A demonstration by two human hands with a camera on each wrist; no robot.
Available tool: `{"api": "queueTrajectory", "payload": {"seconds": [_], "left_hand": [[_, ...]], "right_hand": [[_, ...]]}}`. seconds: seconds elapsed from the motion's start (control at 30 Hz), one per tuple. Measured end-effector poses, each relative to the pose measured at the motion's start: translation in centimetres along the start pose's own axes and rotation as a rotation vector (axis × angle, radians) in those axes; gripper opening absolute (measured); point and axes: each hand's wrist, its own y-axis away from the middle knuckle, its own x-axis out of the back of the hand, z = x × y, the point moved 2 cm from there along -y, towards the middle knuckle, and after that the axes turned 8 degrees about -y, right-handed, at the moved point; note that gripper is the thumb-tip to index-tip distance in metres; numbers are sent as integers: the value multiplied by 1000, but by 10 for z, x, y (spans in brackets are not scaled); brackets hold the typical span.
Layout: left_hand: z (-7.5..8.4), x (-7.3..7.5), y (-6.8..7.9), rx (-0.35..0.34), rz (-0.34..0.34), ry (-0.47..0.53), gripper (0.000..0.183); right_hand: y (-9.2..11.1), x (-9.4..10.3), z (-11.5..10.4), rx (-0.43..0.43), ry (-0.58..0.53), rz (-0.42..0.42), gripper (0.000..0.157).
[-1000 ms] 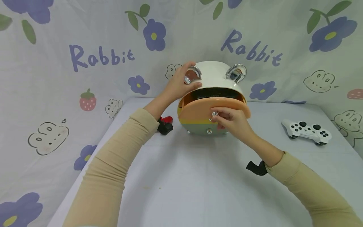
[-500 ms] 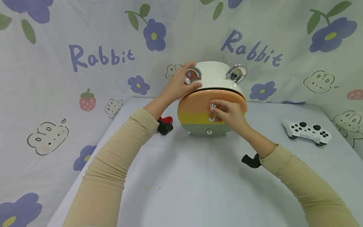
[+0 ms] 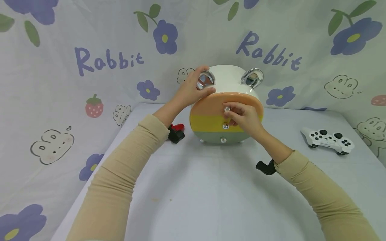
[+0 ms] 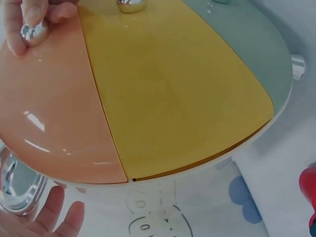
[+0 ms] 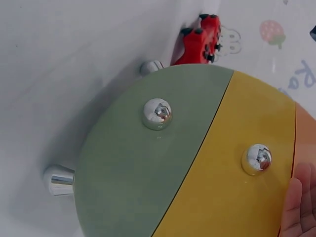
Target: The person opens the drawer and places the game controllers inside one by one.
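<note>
1. Orange drawer (image 3: 208,106) sits closed in the white cabinet (image 3: 227,76).
2. The right hand (image 3: 245,120) pinches its chrome knob (image 3: 227,109).
3. The left hand (image 3: 191,89) grips a chrome ear (image 3: 206,80).
4. The cabinet stands on the desk (image 3: 199,201) between a red controller (image 3: 179,127) and a white controller (image 3: 329,140).

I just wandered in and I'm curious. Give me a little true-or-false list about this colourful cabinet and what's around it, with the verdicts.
1. The right hand pinches the knob of the orange drawer. True.
2. Orange is the lowest colour on the front. False: the green drawer is lowest.
3. The left hand is at a silver ear of the cabinet. True.
4. Every controller here is red. False: a white controller lies on the table.
5. The yellow drawer sits between orange and green. True.
</note>
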Motion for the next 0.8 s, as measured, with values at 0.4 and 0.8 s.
{"api": "queueTrajectory", "payload": {"seconds": [0.4,0.8], "left_hand": [[2,-1,0,10,-8,-5,76],[2,0,0,32,-3,-35,88]], "right_hand": [[-1,1,2,-7,-24,-25,30],[3,0,7,74,-12,-34,33]]}}
